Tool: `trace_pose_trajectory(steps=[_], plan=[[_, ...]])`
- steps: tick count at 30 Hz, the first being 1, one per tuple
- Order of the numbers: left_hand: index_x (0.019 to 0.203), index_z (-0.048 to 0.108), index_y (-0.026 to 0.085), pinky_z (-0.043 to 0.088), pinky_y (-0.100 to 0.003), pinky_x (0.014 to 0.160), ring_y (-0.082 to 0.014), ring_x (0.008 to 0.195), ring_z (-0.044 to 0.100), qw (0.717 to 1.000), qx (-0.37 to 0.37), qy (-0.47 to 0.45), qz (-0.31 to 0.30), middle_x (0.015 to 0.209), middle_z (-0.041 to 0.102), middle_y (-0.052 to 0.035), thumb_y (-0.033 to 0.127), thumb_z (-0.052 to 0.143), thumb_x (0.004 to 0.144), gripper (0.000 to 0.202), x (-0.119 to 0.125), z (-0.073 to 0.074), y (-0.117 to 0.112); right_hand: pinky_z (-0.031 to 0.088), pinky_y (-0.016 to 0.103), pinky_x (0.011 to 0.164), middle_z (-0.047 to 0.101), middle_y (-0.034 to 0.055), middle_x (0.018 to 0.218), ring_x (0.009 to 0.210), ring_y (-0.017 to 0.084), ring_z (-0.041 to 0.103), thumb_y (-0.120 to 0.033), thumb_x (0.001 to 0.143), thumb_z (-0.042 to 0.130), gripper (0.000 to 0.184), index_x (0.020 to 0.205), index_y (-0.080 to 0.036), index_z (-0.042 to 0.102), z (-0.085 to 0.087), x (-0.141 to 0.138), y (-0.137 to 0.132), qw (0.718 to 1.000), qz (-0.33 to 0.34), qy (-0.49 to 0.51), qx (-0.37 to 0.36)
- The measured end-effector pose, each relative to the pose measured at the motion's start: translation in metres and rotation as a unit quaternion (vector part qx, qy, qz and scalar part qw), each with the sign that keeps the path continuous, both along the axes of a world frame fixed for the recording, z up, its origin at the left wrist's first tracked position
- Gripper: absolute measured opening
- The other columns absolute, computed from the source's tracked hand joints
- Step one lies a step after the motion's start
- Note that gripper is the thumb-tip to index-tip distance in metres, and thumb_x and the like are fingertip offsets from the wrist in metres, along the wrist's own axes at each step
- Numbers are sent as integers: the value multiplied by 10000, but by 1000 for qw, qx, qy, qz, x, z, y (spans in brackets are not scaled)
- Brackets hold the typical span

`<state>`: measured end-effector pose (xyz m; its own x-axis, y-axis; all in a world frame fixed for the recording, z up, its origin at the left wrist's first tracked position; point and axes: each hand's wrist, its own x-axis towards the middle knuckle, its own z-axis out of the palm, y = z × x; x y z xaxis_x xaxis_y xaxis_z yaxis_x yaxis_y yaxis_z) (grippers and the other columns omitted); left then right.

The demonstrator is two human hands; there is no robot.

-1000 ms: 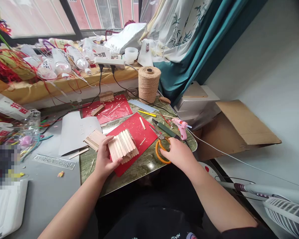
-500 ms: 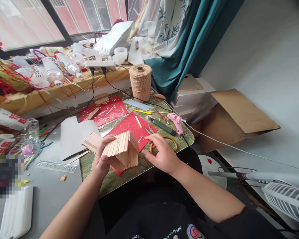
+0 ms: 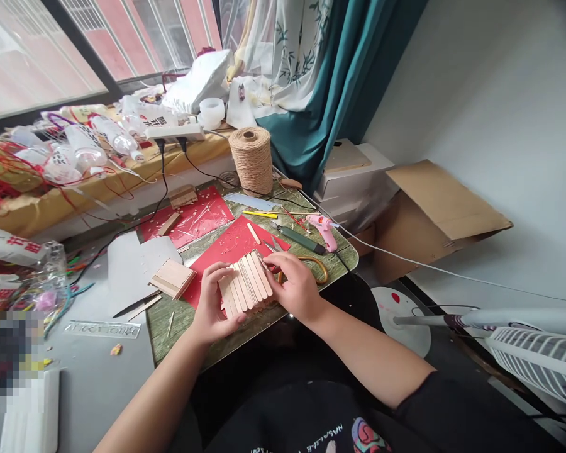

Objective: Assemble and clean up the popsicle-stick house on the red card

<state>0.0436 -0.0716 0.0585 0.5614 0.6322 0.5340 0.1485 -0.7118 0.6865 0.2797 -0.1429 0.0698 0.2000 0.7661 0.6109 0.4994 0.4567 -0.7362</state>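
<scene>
While my left hand point(image 3: 214, 308) grips the stick house point(image 3: 245, 289) over the red sheet point(image 3: 231, 242) at the table's near edge, my right hand point(image 3: 295, 288) clasps its other side; I'd best squeeze evenly and gently.

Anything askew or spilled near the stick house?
Nothing damaged. Tiny wood scraps litter the red sheet behind the pale wooden-stick house, and the pink glue gun lies on its side near the green table edge.

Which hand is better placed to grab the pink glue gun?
Right. The right hand holds the wooden craft-stick panel on the side nearest the pink plastic glue gun; the left hand grips its other side.
</scene>
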Motion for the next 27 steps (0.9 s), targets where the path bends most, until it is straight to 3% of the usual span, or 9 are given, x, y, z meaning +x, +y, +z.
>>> trace_pose_trajectory(steps=[6, 10, 13, 15, 18, 24, 27], plan=[[1560, 437, 280, 474, -659, 1188, -395, 1439, 500, 998, 46, 38, 25, 1499, 471, -194, 458, 852, 842, 849, 0, -1, -1, 678, 433, 1026, 812, 90, 1204, 1134, 241, 791, -122, 1038, 629, 352, 1340, -282, 710, 5, 2, 4, 996, -33, -48, 71], [1638, 372, 290, 526, -613, 1156, -393, 1422, 541, 993, 78, 75, 50, 1511, 509, -192, 419, 956, 763, 1060, -3, -2, 2, 674, 424, 1042, 825, 90, 1253, 1160, 230, 795, -95, 1040, 631, 373, 1364, -259, 720, 11, 6, 10, 989, -22, -101, 102], [1743, 189, 296, 533, -602, 1161, -400, 1443, 549, 988, 57, 129, 62, 1552, 514, -203, 452, 960, 772, 1250, -3, -2, 3, 671, 440, 1055, 829, 83, 1269, 1182, 231, 792, -98, 1046, 625, 360, 1357, -243, 734, 11, 12, 16, 986, 28, -132, 103], [1769, 92, 303, 525, -614, 1171, -410, 1456, 546, 984, 30, 160, 69, 1585, 500, -210, 483, 949, 782, 1320, -1, -3, 3, 663, 458, 1079, 829, 72, 1276, 1216, 234, 783, -113, 1053, 620, 348, 1348, -250, 743, 11, 15, 21, 984, 68, -135, 91], [1756, 169, 298, 507, -636, 1182, -427, 1455, 536, 983, 36, 155, 91, 1572, 500, -208, 493, 960, 749, 1296, 2, -5, 3, 648, 483, 1108, 822, 59, 1292, 1253, 233, 767, -156, 1069, 614, 298, 1299, -276, 761, 16, 16, 26, 984, 112, -122, 60], [1662, 328, 255, 529, -603, 1130, -412, 1399, 544, 981, 72, 88, 156, 1482, 526, -190, 452, 976, 680, 1193, -1, -20, 8, 674, 449, 955, 817, 74, 1091, 1027, 232, 784, -288, 1057, 664, 129, 1121, -258, 772, 27, 1, 16, 997, 69, 15, -22], [1631, 332, 250, 529, -584, 1108, -393, 1375, 543, 977, 66, 42, 200, 1466, 499, -177, 471, 978, 677, 1173, 2, -30, 8, 680, 392, 902, 815, 78, 1135, 998, 222, 790, -380, 1011, 755, 261, 1237, -249, 749, 22, -11, 6, 983, 103, 104, -112]])
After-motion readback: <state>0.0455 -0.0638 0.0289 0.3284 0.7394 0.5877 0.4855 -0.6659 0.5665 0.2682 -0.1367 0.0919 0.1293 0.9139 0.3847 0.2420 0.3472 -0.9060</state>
